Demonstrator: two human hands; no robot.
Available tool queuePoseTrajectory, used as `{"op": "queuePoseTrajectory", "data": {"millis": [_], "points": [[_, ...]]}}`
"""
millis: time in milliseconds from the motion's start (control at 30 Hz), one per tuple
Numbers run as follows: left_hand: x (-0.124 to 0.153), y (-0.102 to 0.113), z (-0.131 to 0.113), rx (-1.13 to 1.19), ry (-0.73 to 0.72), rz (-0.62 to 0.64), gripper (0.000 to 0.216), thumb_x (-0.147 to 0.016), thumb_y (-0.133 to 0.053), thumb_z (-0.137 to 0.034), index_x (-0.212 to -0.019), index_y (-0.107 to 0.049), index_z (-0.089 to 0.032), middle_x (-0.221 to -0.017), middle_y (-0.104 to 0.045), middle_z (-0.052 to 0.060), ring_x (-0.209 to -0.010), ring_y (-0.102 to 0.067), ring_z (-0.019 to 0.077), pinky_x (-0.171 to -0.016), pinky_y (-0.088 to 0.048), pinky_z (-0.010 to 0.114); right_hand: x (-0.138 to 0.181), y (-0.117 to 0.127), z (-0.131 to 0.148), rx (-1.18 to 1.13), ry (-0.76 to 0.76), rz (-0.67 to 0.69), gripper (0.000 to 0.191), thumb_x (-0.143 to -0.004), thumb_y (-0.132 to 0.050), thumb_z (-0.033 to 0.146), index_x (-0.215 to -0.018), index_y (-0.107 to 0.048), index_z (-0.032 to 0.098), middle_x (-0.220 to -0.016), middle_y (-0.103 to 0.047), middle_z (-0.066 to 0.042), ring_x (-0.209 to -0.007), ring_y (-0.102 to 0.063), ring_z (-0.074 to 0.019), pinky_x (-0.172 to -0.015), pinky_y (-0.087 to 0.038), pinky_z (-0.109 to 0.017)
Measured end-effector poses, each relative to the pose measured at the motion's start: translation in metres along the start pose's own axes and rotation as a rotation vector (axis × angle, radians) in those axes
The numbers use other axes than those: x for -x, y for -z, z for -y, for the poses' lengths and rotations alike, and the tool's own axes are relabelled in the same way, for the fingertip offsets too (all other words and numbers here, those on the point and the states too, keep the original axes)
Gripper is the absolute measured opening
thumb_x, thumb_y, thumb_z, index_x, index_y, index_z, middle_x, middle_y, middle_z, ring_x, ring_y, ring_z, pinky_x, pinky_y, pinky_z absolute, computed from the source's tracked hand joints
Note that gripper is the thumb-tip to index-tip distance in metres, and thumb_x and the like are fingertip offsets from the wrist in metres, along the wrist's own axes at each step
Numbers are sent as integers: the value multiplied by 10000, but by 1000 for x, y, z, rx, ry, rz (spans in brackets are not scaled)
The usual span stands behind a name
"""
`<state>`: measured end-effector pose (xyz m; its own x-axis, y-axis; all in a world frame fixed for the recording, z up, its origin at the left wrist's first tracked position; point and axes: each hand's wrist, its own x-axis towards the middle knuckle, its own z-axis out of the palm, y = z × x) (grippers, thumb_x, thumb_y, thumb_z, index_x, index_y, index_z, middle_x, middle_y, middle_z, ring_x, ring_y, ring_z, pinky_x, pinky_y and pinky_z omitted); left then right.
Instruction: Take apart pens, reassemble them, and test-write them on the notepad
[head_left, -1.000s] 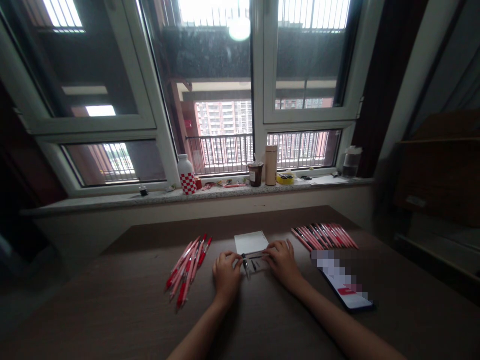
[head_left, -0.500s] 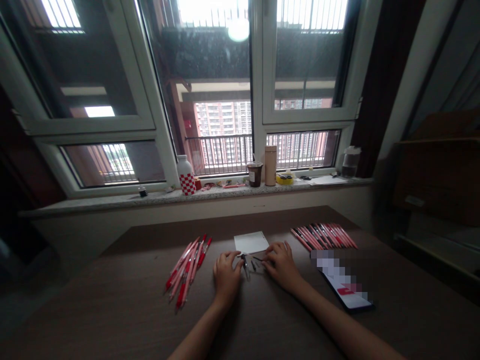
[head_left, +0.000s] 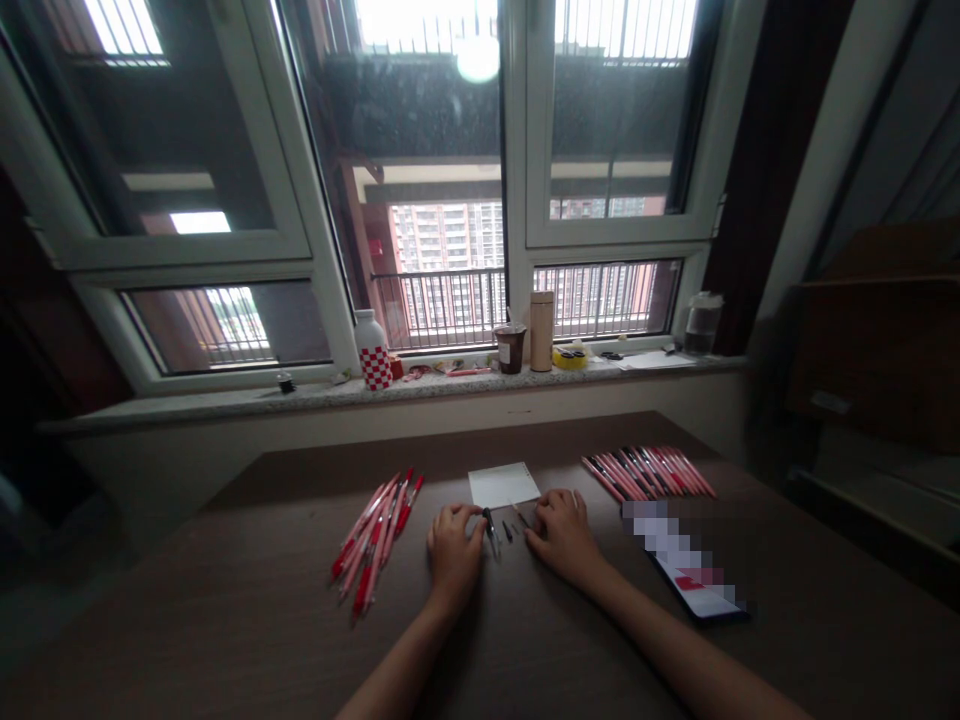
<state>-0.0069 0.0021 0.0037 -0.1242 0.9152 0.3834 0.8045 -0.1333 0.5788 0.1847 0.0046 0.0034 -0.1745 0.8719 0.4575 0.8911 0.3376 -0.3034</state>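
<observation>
My left hand point(head_left: 452, 548) rests on the brown table point(head_left: 247, 610) with its fingers curled, pinching the end of a dark pen part point(head_left: 490, 527). My right hand point(head_left: 564, 535) lies just to the right, fingers bent, its fingertips on a thin refill-like piece point(head_left: 520, 514). Small dark bits point(head_left: 508, 531) lie between the two hands. A white paper sheet point(head_left: 502, 484) lies just beyond them. A heap of red and pink pens point(head_left: 376, 539) is left of my left hand. A tidy row of the same pens point(head_left: 648, 471) lies to the right.
A phone point(head_left: 690, 570) with a lit screen lies right of my right forearm. The window sill point(head_left: 225, 400) carries a checked bottle point(head_left: 373, 349), a dark cup point(head_left: 511, 348), a tan flask point(head_left: 541, 331), a yellow tape roll point(head_left: 570, 357) and a jar point(head_left: 703, 323).
My right hand has drawn slightly toward me and off the white sheet; the thin piece now lies bare beside its fingertips. My left hand has barely moved.
</observation>
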Motion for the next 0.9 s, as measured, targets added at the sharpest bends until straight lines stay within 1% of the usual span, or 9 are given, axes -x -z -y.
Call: {"op": "queuePoseTrajectory", "data": {"millis": [367,600,900], "points": [[0,2,-2,-1,18,20,227,-827,-508,-298,-976,-673,-255,-1055,-586,48,-1061,-511,212,-949,-341,355,1,0,1,-8,27,27,182,-758,-677,359,-685,-608,208,-1047,-590,-58,-1103,-446,-250,-1069,-177,-483],[0,2,-1,9,8,5,221,-829,-501,-305,-950,-678,-250,-1044,-590,47,-1056,-517,215,-942,-349,354,1,-2,0,-49,37,17,156,-759,-675,330,-692,-600,211,-1043,-586,-41,-1100,-442,-240,-1071,-176,-478],[-1,2,-2,17,10,16,217,-821,-508,-302,-945,-678,-250,-1037,-592,44,-1057,-522,212,-939,-361,346,1,-3,0,-98,42,20,123,-756,-671,296,-684,-620,212,-1097,-586,-37,-1134,-411,-248,-1062,-188,-467]]}}
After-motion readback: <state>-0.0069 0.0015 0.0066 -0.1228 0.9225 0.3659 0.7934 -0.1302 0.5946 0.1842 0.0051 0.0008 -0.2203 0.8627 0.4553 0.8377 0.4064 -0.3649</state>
